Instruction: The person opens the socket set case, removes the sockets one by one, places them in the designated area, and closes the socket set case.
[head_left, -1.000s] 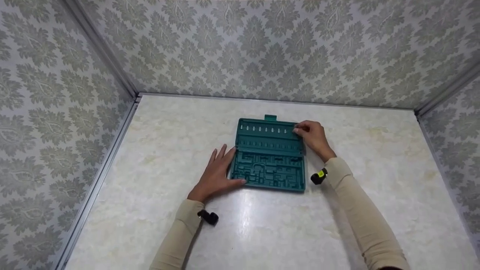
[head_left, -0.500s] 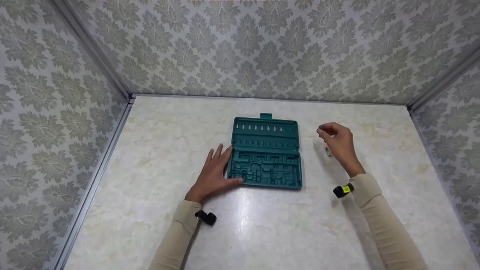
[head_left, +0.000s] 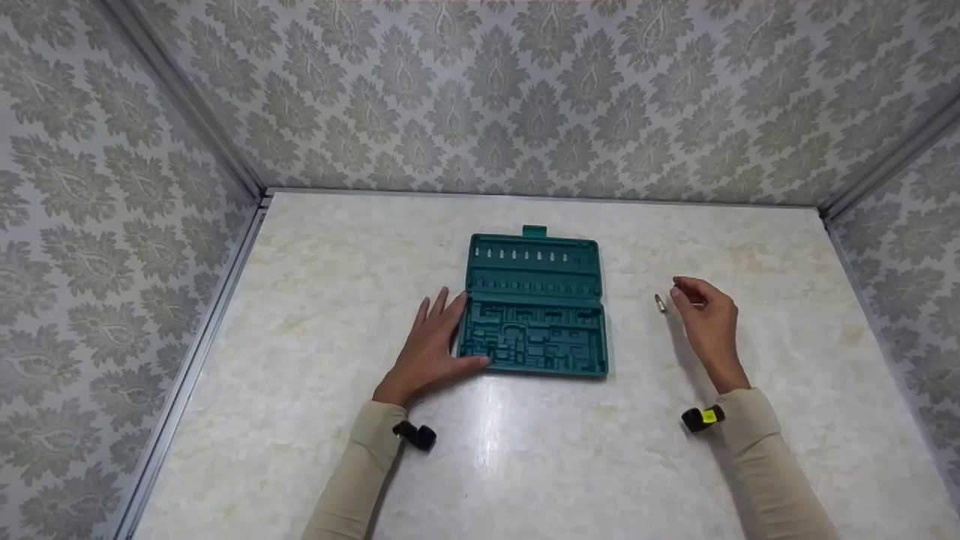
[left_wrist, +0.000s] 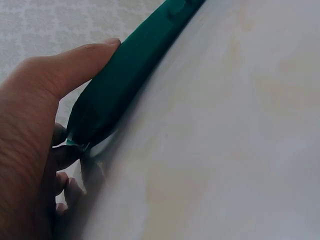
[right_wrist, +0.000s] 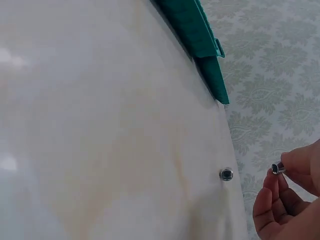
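Observation:
A dark green tool case (head_left: 534, 337) lies unfolded in the middle of the table, its moulded slots facing up. My left hand (head_left: 429, 352) rests against its near left corner, fingers spread along the side and thumb laid straight on the front edge; the left wrist view shows the thumb (left_wrist: 85, 62) touching the green rim. To the right of the case my right hand (head_left: 709, 319) pinches a small silver socket (right_wrist: 278, 167) between thumb and fingertips, above the table. Another metal socket (head_left: 660, 303) is on the tabletop, just left of that hand.
Several small pale pieces (head_left: 526, 255) stand in a row in the far half of the case; their kind is too small to tell. A latch tab (head_left: 534, 230) sticks out at the back. Patterned walls (head_left: 495, 97) border the marbled table (head_left: 337, 262).
My right hand has left the case's far right corner and moved right and toward me, over the table beside the loose socket. The left hand has stayed at the case.

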